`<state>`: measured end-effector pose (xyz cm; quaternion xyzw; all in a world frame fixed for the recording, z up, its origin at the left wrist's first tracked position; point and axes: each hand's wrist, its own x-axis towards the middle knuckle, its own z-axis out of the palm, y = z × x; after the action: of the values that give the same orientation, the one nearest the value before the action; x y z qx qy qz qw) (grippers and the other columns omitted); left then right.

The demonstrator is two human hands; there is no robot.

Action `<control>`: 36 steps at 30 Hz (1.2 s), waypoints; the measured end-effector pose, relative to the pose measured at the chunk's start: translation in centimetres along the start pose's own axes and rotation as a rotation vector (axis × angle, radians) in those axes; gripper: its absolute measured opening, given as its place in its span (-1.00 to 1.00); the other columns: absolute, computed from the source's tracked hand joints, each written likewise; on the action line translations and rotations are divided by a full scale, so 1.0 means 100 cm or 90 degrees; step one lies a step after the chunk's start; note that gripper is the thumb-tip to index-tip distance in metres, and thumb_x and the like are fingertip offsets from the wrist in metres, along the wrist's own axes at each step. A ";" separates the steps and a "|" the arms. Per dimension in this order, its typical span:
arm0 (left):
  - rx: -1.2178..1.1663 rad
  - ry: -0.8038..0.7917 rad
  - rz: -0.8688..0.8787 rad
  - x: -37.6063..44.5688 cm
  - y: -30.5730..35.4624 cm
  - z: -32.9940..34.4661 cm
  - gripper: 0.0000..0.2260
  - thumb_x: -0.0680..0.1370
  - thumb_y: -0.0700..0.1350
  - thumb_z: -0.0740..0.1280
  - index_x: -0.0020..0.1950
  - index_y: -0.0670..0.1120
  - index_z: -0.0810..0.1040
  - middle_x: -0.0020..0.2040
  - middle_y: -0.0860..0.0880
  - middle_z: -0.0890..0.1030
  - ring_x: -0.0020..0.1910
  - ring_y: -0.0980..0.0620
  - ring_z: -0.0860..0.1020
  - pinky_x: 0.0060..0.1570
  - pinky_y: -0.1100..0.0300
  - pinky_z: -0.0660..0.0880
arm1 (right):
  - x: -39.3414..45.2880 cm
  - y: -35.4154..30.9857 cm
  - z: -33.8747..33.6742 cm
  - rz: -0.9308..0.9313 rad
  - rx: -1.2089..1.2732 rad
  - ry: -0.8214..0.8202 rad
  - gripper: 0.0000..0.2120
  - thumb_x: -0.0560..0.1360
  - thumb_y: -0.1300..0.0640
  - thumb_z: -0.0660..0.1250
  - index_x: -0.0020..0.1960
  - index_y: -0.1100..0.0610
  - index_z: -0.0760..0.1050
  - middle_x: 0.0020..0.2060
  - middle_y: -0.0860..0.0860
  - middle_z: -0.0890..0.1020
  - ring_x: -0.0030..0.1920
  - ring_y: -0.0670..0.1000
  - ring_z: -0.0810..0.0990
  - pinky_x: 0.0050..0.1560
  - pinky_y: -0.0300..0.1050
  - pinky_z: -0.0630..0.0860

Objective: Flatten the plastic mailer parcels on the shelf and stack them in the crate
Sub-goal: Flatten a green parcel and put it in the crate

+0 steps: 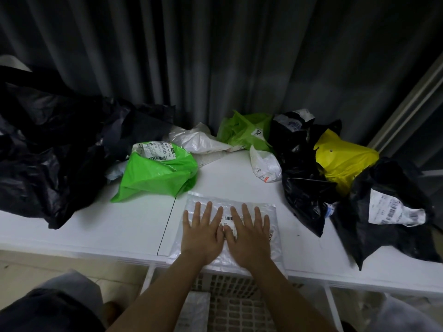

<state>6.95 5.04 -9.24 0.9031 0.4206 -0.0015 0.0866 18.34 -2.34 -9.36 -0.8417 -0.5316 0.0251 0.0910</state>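
Note:
A clear white mailer [272,245] with a barcode label lies flat at the front edge of the white shelf [115,224]. My left hand [202,232] and my right hand [249,233] press down on it side by side, fingers straight and spread. Below the shelf edge stands a white lattice crate [236,305], with a pale flattened mailer [195,310] lying inside. Crumpled mailers sit further back: a bright green one [158,173], a lime one [242,130], white ones [199,140] and a yellow one [345,159].
Black crumpled bags are heaped at the left [48,149] and right [306,178], one at far right carrying a white label [393,209]. A dark curtain [215,56] hangs behind the shelf. A white post [412,101] rises at the right.

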 end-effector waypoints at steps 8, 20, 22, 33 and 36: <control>0.001 0.003 -0.001 0.000 -0.001 0.002 -0.24 0.33 0.18 -0.49 0.56 0.12 -0.20 0.57 -0.03 -0.21 0.52 -0.13 -0.30 0.44 -0.21 -0.29 | 0.001 -0.002 0.004 0.010 -0.010 0.026 -0.36 0.52 -0.27 -0.17 0.50 -0.06 0.23 0.50 0.08 0.23 0.52 0.25 0.08 0.41 0.11 -0.36; -0.005 -0.002 -0.005 0.001 -0.001 0.004 -0.23 0.33 0.19 -0.49 0.56 0.12 -0.19 0.57 -0.02 -0.21 0.52 -0.13 -0.31 0.42 -0.20 -0.32 | 0.002 -0.002 0.012 0.024 -0.066 0.040 -0.47 0.52 -0.22 0.03 0.37 -0.04 0.44 0.35 0.09 0.48 0.37 0.26 0.40 0.42 0.14 -0.16; 0.000 -0.003 -0.007 0.001 -0.001 0.005 -0.23 0.32 0.18 -0.49 0.56 0.12 -0.20 0.57 -0.02 -0.21 0.52 -0.12 -0.30 0.42 -0.20 -0.32 | 0.002 -0.001 0.013 0.024 -0.060 0.044 -0.47 0.52 -0.22 0.03 0.38 -0.03 0.44 0.35 0.10 0.48 0.37 0.27 0.39 0.42 0.14 -0.18; 0.009 -0.012 -0.007 0.002 -0.001 0.006 -0.22 0.32 0.18 -0.50 0.56 0.11 -0.20 0.57 -0.03 -0.22 0.52 -0.13 -0.31 0.43 -0.21 -0.32 | 0.003 0.000 0.015 0.030 -0.056 0.021 -0.44 0.58 -0.23 -0.09 0.34 -0.03 0.48 0.33 0.10 0.50 0.35 0.27 0.42 0.42 0.16 -0.13; 0.010 -0.011 -0.007 0.002 0.000 0.005 -0.22 0.32 0.18 -0.50 0.56 0.11 -0.20 0.57 -0.03 -0.21 0.52 -0.13 -0.30 0.43 -0.21 -0.31 | 0.003 -0.001 0.015 0.027 -0.049 0.023 -0.47 0.54 -0.23 -0.01 0.33 -0.02 0.49 0.33 0.11 0.50 0.35 0.28 0.42 0.41 0.16 -0.13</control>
<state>7.10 5.12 -9.80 0.9013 0.4249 -0.0130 0.0833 18.19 -1.87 -10.76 -0.8560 -0.5125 -0.0085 0.0674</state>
